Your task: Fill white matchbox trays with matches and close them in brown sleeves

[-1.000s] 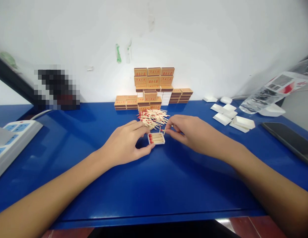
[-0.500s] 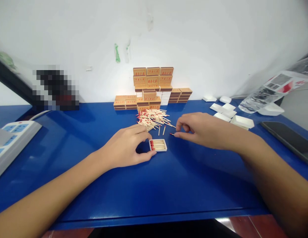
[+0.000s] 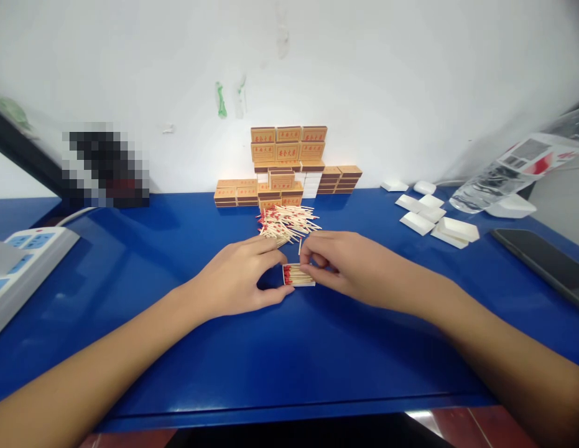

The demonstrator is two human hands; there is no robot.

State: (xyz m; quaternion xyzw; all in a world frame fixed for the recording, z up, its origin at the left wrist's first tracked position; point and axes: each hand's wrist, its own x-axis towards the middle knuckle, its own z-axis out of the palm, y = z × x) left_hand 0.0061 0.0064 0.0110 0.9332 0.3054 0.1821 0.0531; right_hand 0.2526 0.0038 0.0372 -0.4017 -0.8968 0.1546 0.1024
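- the matchbox tray [image 3: 298, 275] sits flat on the blue counter [image 3: 289, 354], right between our two hands, with its long axis running left to right across our view
- the matches inside lie along that same axis, red heads all at the left end
- our left hand [image 3: 233, 279] is curled in a loose C round that left end: thumb against the near corner, forefinger over the far side, so as far as we can tell it's a light pinch on the tray
- our right hand [image 3: 347, 264] comes in from the other end, fingertips bunched tight together right over the tray's far right edge; we honestly can't tell whether there's a match in that pinch, it's too small to see
- so both hands are at the tray, left on the head end, right on the tail end
- the loose pile of matches [image 3: 287, 223] is just beyond the tray, away from us, heads pointing left too
- further back there's the stack of closed matchboxes [image 3: 288, 155] against the wall
- the empty white trays [image 3: 433, 218] are well off to the right
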